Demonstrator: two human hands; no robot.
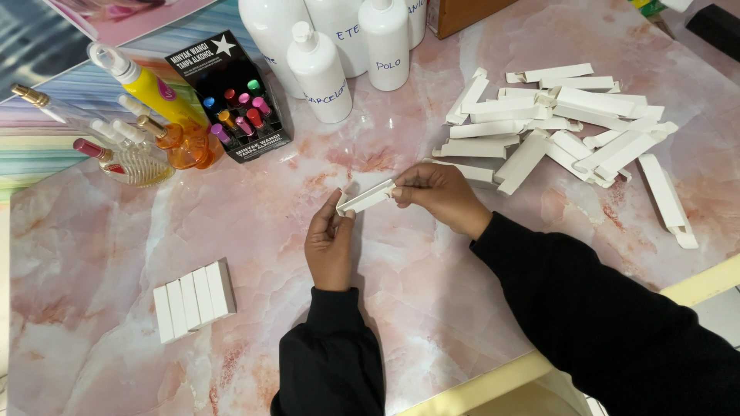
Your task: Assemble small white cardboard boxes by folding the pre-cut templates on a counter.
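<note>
both hands meet over the pink marbled bench (116,231). the left hand (330,246) pinches one end of a small white carton (365,198), its grip closed on it; the right hand (442,195) pinches the other end, grip likewise closed. the carton is held just above the bench. a heap of flat cartons (563,135) lies to the right, a row of finished boxes (193,299) to the left, white bottles (320,73) behind.

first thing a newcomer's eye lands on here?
Probably the small white carton held over the middle of the pink marble table, pinched between the left hand and right hand. Next, the loose heap of flat white cartons at upper right, and the neat row of finished white boxes at lower left.
</note>
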